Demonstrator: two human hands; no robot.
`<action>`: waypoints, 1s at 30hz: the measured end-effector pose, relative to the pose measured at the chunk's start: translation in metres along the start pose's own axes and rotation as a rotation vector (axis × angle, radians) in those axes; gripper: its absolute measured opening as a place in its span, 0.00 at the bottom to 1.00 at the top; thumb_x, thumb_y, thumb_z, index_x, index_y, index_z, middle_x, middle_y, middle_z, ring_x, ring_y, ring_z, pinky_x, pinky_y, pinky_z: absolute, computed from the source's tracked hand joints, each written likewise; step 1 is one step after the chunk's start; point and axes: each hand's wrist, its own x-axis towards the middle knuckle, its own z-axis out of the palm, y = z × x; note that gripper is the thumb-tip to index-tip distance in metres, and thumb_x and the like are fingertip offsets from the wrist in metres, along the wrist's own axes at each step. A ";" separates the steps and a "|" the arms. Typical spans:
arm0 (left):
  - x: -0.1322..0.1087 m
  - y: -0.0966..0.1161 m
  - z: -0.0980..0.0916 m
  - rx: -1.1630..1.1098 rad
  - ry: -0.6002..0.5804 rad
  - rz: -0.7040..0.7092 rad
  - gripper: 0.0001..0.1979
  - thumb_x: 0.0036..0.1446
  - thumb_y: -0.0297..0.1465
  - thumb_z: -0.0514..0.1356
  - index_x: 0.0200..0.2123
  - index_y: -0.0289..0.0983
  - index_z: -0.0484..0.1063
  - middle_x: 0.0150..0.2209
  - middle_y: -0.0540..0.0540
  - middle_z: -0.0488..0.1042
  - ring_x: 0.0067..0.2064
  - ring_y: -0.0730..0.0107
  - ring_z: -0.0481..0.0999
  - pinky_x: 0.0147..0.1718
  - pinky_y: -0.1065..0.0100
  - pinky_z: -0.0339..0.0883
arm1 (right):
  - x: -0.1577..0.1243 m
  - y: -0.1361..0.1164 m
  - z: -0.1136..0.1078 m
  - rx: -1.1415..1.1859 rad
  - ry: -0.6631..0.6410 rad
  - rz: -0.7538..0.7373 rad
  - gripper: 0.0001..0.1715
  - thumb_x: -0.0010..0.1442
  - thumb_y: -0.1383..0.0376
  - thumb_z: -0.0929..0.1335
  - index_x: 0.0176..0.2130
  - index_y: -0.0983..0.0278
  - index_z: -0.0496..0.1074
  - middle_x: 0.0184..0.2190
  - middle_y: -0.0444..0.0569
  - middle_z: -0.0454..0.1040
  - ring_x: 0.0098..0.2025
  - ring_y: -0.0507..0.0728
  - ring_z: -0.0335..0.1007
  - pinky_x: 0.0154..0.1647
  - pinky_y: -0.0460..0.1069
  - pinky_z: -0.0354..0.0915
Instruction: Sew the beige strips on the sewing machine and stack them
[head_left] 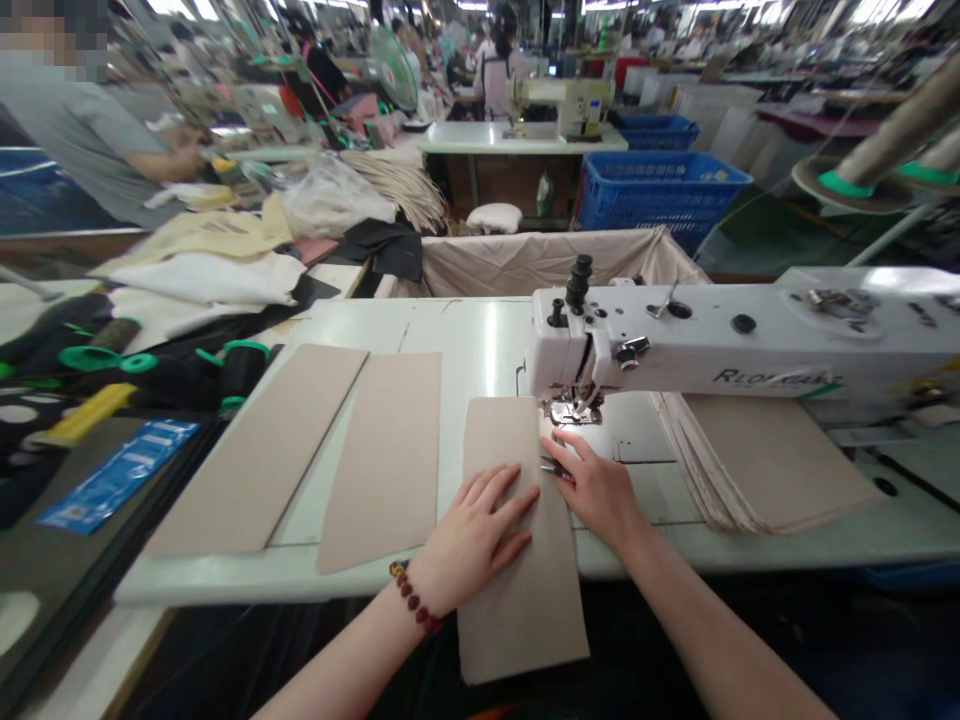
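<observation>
My left hand [480, 535], with a beaded bracelet [415, 598] at the wrist, lies flat with fingers spread on a long beige fabric panel [517, 620]. The panel's far end lies beside the needle area [576, 408] of a white sewing machine [720, 340], and its near end hangs over the table edge. In my right hand [604, 490] is a pair of thread snips [556, 468], blades pointing left over the panel's right edge. My right fingers rest near that edge, just in front of the presser foot. Two more beige panels, a wide one [262, 450] and a narrower one [390, 450], lie to the left.
Stacked beige panels [780, 460] lie under the machine arm on the right. Thread spools [244, 370] and a blue packet [120, 475] are at the left. Behind the table hangs a cloth-lined bin [555, 258]; blue crates [660, 190] stand beyond. A person [97, 130] works at far left.
</observation>
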 end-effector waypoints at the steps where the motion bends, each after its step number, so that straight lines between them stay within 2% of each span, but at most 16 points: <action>1: -0.001 0.000 0.003 0.002 0.011 -0.010 0.24 0.62 0.36 0.55 0.61 0.46 0.59 0.64 0.42 0.55 0.64 0.52 0.56 0.60 0.49 0.56 | 0.000 0.000 0.000 -0.009 0.001 0.004 0.28 0.63 0.62 0.63 0.62 0.49 0.59 0.62 0.42 0.60 0.45 0.56 0.73 0.40 0.50 0.72; 8: 0.000 0.000 0.010 -0.002 0.050 -0.061 0.22 0.64 0.35 0.53 0.61 0.45 0.61 0.64 0.42 0.56 0.64 0.53 0.55 0.61 0.49 0.55 | 0.000 0.000 -0.001 -0.013 -0.005 0.007 0.29 0.62 0.63 0.63 0.62 0.50 0.59 0.61 0.43 0.61 0.45 0.56 0.73 0.40 0.49 0.71; 21: -0.013 0.010 0.012 -0.005 0.001 -0.033 0.22 0.65 0.35 0.52 0.61 0.45 0.60 0.65 0.45 0.55 0.65 0.57 0.54 0.63 0.50 0.52 | 0.000 0.000 0.000 -0.016 -0.008 0.008 0.29 0.62 0.63 0.64 0.62 0.50 0.58 0.61 0.42 0.61 0.45 0.56 0.73 0.40 0.50 0.71; 30: -0.016 0.009 0.015 0.007 -0.013 -0.011 0.23 0.65 0.34 0.52 0.63 0.44 0.57 0.65 0.46 0.56 0.65 0.60 0.54 0.64 0.52 0.52 | -0.001 0.001 0.002 -0.008 0.015 0.006 0.30 0.62 0.64 0.65 0.61 0.50 0.59 0.61 0.42 0.62 0.44 0.56 0.73 0.40 0.50 0.71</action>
